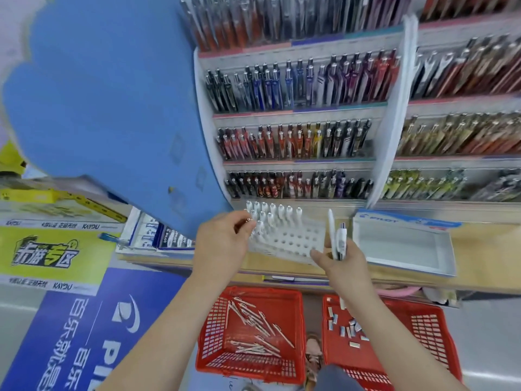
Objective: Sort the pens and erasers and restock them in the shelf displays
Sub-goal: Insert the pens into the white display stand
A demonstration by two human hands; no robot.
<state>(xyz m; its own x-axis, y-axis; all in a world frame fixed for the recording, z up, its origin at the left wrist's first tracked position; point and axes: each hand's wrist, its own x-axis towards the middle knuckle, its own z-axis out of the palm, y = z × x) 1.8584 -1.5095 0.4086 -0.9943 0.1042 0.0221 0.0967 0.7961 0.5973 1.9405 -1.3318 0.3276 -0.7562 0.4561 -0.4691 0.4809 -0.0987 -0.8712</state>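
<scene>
Since the white pens (337, 238) look light, stiff and slick, we pinch one by its top end with our left hand (225, 244) at the holed rack (293, 241), our right hand (338, 261) clutching spares near the rack's right edge.

Blue panel (107, 108): large, with a scalloped, cloud-like edge; fills the upper left.
Yellow sign (50, 252): lower left, below the panel, with outlined black-and-green Chinese characters.
KAYOU strips (56, 224): white printed bands bordering the yellow sign above and below.
Blue banner (93, 334): just below the sign, with white Chinese characters, a white swoosh logo and large letters cut off by the frame edge.
Yellow fixture (56, 197): far left, blurred.
Blue-and-white boxes (158, 235): at the left end of the wooden tabletop (479, 249), partly behind the panel.
Pink object (400, 292): curved, under the tabletop's front edge.
Floor (490, 348): pale grey.
</scene>
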